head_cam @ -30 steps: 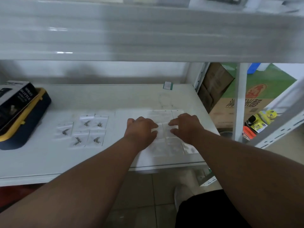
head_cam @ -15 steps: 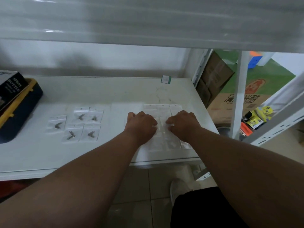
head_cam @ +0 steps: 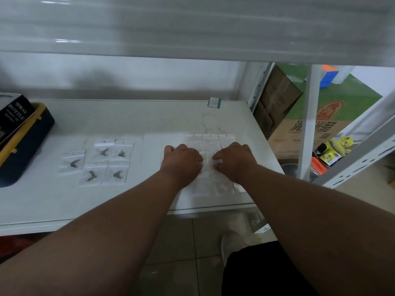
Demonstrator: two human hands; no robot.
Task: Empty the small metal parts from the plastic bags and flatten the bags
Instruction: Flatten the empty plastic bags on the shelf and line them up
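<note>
Several small clear plastic bags (head_cam: 102, 161), each with a small metal part (head_cam: 74, 163) inside, lie in a loose group on the left half of the white shelf (head_cam: 128, 124). To the right, flat empty bags (head_cam: 210, 141) lie side by side in rows. My left hand (head_cam: 181, 161) and my right hand (head_cam: 235, 161) sit close together on the middle of those rows. Their bent fingers pinch one small empty bag (head_cam: 207, 162) between them. The hands and forearms hide the bags beneath them.
A blue and yellow case (head_cam: 25, 142) with a black box (head_cam: 12, 116) on it stands at the shelf's left end. An upper shelf (head_cam: 192, 28) hangs low overhead. A white upright post (head_cam: 307, 124) and cardboard boxes (head_cam: 277, 99) stand to the right.
Both hands have stayed on the same bag, with only small shifts of the fingers. The camera has tipped slightly, so the shelf sits a little differently in view.
</note>
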